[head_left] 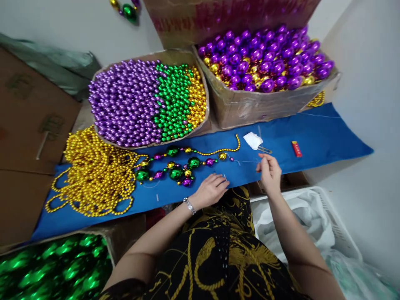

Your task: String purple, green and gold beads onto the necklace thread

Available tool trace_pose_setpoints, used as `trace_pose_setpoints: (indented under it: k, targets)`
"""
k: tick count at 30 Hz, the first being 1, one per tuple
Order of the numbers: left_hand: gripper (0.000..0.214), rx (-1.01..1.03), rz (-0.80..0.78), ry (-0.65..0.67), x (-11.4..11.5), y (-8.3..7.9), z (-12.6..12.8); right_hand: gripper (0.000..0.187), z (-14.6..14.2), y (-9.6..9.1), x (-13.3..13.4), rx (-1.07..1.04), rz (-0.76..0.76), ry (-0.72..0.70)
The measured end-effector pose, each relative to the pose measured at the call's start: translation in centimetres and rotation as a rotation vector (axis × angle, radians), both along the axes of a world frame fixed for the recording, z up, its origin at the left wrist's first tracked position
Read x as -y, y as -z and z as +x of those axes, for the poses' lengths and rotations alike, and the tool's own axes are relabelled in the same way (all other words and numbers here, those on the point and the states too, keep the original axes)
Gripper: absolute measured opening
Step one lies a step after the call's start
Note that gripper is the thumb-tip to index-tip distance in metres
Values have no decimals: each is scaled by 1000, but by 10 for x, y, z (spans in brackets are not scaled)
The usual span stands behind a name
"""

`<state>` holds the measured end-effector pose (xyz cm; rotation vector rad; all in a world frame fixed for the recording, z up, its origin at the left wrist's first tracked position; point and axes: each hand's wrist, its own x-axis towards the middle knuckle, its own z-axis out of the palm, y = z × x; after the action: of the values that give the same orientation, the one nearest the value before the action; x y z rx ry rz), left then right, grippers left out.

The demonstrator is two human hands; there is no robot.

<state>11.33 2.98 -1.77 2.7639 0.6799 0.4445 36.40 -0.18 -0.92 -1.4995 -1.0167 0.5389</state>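
A half-strung garland (pixel 178 164) of green, purple and gold balls lies on the blue board (pixel 312 133), and a thin white thread (pixel 245 161) runs from its right end. My right hand (pixel 268 171) pinches that thread just right of the last gold ball. My left hand (pixel 211 191), with a watch on the wrist, rests near the board's front edge with its fingertips closed on the thread or a small needle; which one is too small to tell.
A pile of gold bead strands (pixel 93 175) fills the board's left. Behind stand a box of purple, green and gold beads (pixel 146 100) and a box of larger purple balls (pixel 265 58). Scissors (pixel 265 149), white cloth (pixel 252 140), a red lighter (pixel 296 148), a white basket (pixel 340 233).
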Motion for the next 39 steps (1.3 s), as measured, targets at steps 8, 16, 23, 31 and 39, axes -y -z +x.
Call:
trace_pose_setpoints:
  k: [8,16,23,31,39]
  targets:
    - [44,-99,76,-215,-32,0,16,27,-14,-31,-1,-81,209,75]
    - [49,-314,201,-198,-49,0,16,25,5,-67,-9,-64,440,209]
    - [34,-411,229,-190,-49,-11,-3,30,8,-54,-7,-3,323,187]
    - [44,-181,137,-189,-41,-5,13,22,-10,-63,-4,-42,356,101]
    - [41,-269,144,-55,-45,10,59,18,-14,-92,-5,-35,472,151]
